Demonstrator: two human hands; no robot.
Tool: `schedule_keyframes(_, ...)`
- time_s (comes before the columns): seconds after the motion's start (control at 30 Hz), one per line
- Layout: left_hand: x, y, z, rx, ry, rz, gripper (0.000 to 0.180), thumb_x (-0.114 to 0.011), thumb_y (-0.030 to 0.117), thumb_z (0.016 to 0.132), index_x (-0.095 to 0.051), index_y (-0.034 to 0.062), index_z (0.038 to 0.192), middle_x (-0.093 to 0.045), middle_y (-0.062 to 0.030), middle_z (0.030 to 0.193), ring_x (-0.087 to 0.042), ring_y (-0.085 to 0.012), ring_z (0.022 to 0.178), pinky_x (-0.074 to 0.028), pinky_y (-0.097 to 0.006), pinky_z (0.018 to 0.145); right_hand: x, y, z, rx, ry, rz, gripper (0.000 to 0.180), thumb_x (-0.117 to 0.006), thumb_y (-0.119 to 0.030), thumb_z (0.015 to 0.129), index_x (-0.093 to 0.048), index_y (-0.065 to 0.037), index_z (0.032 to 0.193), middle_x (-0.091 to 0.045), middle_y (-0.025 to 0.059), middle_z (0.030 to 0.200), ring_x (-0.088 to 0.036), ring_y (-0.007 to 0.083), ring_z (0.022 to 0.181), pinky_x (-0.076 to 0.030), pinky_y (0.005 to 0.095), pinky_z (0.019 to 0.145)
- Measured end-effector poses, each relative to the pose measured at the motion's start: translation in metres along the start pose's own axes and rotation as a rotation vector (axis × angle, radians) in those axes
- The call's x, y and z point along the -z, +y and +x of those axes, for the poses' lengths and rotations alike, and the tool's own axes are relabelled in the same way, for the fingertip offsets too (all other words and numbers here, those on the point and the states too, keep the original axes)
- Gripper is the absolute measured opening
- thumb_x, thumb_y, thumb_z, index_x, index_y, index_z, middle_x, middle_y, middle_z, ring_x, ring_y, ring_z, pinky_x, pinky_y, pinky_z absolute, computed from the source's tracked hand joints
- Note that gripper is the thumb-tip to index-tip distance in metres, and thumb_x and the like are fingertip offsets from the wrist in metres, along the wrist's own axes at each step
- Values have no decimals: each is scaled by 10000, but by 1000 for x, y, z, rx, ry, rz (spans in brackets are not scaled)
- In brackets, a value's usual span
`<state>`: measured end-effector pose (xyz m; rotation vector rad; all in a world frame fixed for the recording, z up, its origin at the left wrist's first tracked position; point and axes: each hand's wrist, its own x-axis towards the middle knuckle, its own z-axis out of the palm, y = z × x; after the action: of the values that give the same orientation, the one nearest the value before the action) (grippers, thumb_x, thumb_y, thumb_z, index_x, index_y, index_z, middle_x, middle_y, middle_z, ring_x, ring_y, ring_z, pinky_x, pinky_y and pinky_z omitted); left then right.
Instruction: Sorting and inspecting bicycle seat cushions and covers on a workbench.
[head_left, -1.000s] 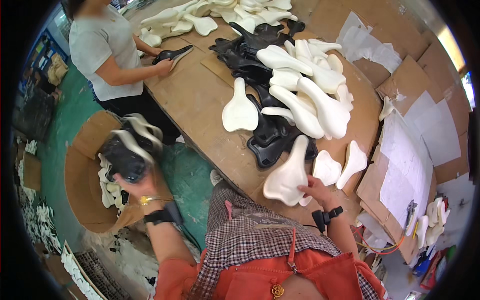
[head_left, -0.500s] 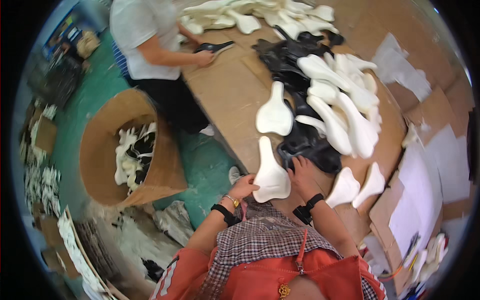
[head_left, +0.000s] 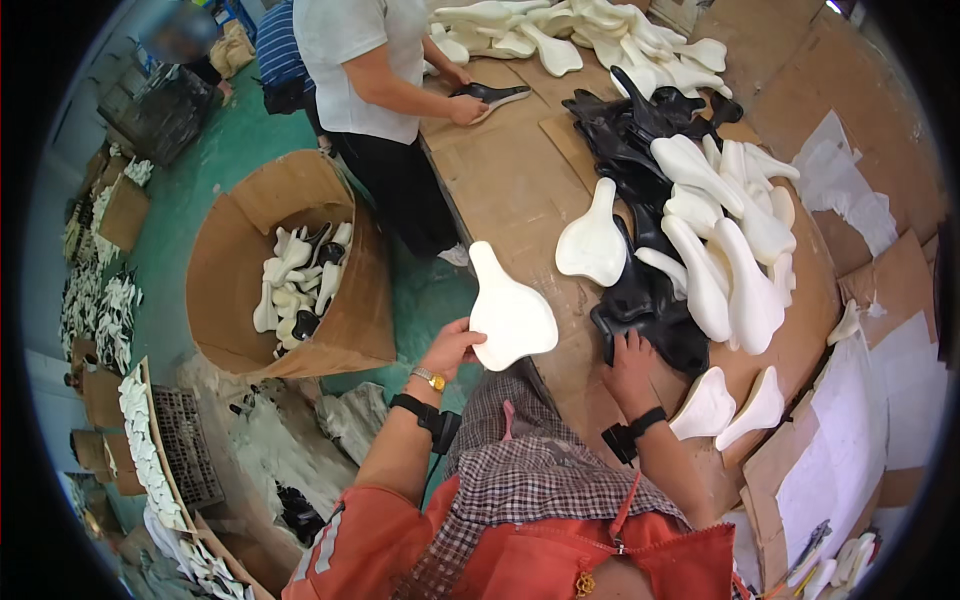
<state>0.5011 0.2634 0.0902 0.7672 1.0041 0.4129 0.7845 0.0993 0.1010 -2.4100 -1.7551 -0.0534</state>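
Note:
My left hand [head_left: 455,347] is closed on the wide end of a white foam bicycle saddle pad [head_left: 512,318], held up past the table's left edge with its narrow nose pointing away from me. Over the near end of a heap of black saddle covers [head_left: 650,335], my right hand [head_left: 630,372] has its fingers curled on one cover's edge; the fingertips are partly hidden. Another white saddle pad [head_left: 592,245] lies flat just beyond. Beside the covers is a pile of white pads [head_left: 735,260], and two loose pads [head_left: 703,404] rest right of my right wrist.
A cardboard-covered table [head_left: 490,170] stretches away from me. Across it, a co-worker [head_left: 365,75] in a white top holds a black-and-white saddle [head_left: 492,97]. Left of the table stands a large cardboard bin [head_left: 225,300] containing saddle pieces. More white pads [head_left: 552,50] are heaped at the far end.
My left hand has lifted the white saddle pad off the table edge and moved it left. My right hand stays at the black covers. The whole view has shifted.

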Motion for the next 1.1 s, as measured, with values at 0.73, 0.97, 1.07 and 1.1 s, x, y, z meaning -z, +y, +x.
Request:
schedule_keyframes(0.73, -35, -29, 26, -7, 0, 271, 383, -618, 109, 752, -574, -20, 1110, -633, -72, 925, -614, -160, 756, -494, -285, 608, -1, 54, -99, -574, -282, 451, 430, -578, -402, 836, -612, 25, 870, -629, 210, 779, -615, 369, 739, -489, 424, 676)
schedule_keyframes(0.97, -34, -21, 18, 27, 56, 288, 315, -617, 116, 753, -587, 14, 1049, -618, -48, 922, -588, -146, 780, -482, -285, 677, -70, 43, -78, -829, -173, 978, 442, -554, -383, 869, -596, 55, 903, -607, 276, 773, -624, 364, 747, -474, 417, 657)
schedule_keyframes(1.07, -16, -20, 20, -114, 173, 354, 324, -581, 70, 737, -544, 1, 1051, -587, -86, 952, -563, -174, 853, -454, -283, 764, -38, 27, -67, -630, -78, 1034, 363, -535, -294, 909, -592, 64, 924, -622, 126, 760, -590, 190, 711, -461, 317, 632)
schedule_keyframes(1.1, -14, -16, 17, -97, 160, 360, 324, -581, 70, 737, -544, 1, 1051, -587, -86, 952, -563, -174, 853, -454, -283, 764, -9, 21, -66, -628, -124, 1276, 339, -525, -267, 922, -591, 65, 934, -614, 65, 784, -558, 126, 722, -453, 281, 637)
